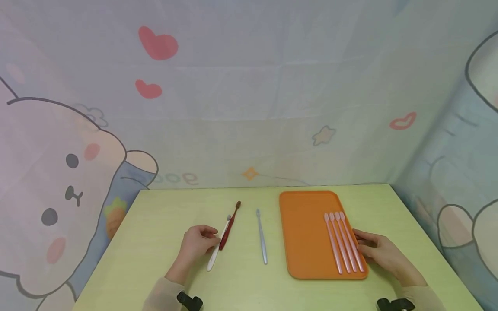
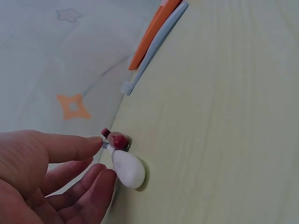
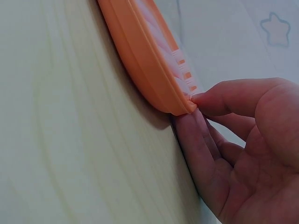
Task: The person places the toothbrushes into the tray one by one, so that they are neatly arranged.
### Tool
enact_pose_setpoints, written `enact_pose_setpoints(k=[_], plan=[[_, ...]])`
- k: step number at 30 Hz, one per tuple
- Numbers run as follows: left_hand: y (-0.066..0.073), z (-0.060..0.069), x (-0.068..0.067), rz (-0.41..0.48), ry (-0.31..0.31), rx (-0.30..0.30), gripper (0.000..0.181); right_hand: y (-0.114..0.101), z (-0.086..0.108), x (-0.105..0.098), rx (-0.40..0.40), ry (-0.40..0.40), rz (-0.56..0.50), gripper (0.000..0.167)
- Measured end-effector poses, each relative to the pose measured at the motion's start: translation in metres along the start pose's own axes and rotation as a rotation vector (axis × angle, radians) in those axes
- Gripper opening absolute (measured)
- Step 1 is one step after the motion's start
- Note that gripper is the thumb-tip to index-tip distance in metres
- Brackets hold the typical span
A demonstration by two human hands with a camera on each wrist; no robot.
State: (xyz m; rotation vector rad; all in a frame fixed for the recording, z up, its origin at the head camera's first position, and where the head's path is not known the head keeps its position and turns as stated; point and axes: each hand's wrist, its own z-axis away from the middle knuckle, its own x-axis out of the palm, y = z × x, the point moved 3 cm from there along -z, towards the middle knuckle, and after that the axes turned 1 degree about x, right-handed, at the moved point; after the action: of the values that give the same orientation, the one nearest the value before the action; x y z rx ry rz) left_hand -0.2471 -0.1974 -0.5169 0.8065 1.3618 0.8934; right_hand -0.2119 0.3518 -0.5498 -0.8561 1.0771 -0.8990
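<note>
My left hand [image 1: 199,242] is beside a white toothbrush [image 1: 212,260], its fingers loosely bent and thumb and fingertips apart; whether they touch the brush is unclear. Against the white one lies a dark red toothbrush [image 1: 227,232], bristle end pointing away from me. In the left wrist view, the white handle [image 2: 129,169] shows just past the fingertips. An orange tray [image 1: 307,242] lies on the right, bearing several pink toothbrushes [image 1: 337,246] side by side along its right part. My right hand [image 1: 383,253] pinches the tray's right rim between thumb and fingers, plain in the right wrist view.
Between the brush pair and the tray, a light blue toothbrush [image 1: 262,242] lies alone on the pale yellow table [image 1: 241,285]. A cartoon-printed cloth [image 1: 249,95] hangs behind the table's far edge and along its sides.
</note>
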Motion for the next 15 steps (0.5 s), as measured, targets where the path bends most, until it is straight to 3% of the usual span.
enact_pose_setpoints(k=[15], plan=[[0.0006, 0.0094, 0.0004, -0.028, -0.057, 0.000, 0.022, -0.0020, 0.0025, 0.0038, 0.006, -0.004, 0.000, 0.063]])
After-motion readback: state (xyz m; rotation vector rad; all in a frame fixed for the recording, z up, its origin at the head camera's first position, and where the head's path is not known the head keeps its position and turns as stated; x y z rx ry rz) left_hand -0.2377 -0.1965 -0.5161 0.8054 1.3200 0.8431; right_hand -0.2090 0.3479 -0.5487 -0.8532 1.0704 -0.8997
